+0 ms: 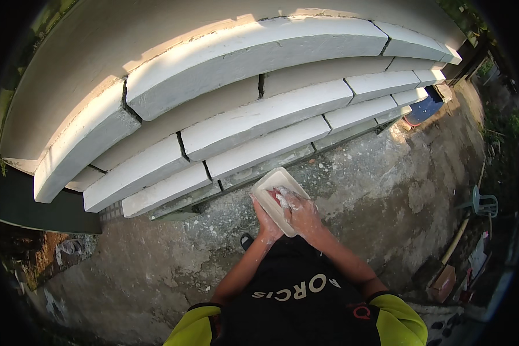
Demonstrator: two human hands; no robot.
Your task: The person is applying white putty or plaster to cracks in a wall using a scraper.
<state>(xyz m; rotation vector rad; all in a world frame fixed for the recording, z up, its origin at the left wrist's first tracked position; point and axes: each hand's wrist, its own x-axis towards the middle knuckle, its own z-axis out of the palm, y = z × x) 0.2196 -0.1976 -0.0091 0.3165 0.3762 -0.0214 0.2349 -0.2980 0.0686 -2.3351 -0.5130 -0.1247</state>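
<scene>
A flat, pale rectangular tray-like container (273,183) sits tilted in front of my chest, above the concrete ground. My left hand (266,224) grips it from underneath at its near edge. My right hand (299,211), smeared with white paste, rests on top of the container, its fingers curled around something small and reddish that I cannot make out. Both forearms come up from the lower edge, in yellow-green sleeves over a black shirt.
A wall of stacked white blocks (254,118) rises right ahead, several courses high. Rough stained concrete ground (398,184) spreads to the right. A blue tub (424,109) stands at the wall's far right end. A long-handled tool (452,248) and a green plastic object (485,205) lie at right.
</scene>
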